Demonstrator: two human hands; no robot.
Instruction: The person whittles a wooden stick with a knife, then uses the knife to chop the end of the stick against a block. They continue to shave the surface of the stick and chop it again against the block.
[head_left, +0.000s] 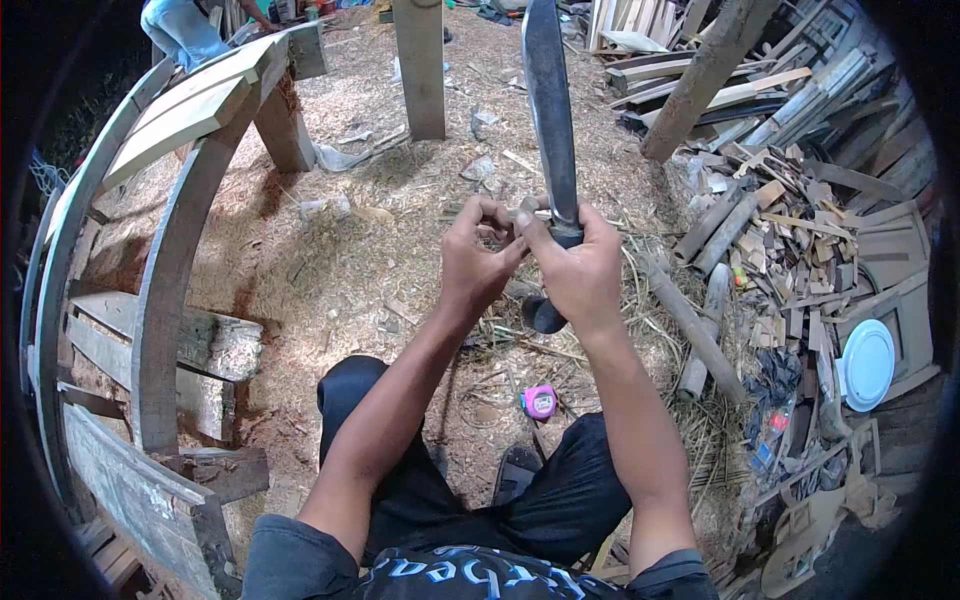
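Observation:
In front of me, my right hand is wrapped around the dark handle of a machete. Its long grey blade points up and away, and the rounded handle end shows below my palm. Close beside it, my left hand is closed in a pinch, its fingertips meeting my right thumb. Something small and greyish sits between the fingertips, too small and covered to name. On the ground between my knees lies a pink tape measure.
Wood shavings cover the ground. A curved wooden frame stands at left; a wooden post rises ahead. Right are a leaning pole, scrap wood, round logs and a pale blue lid. A person stands at far left.

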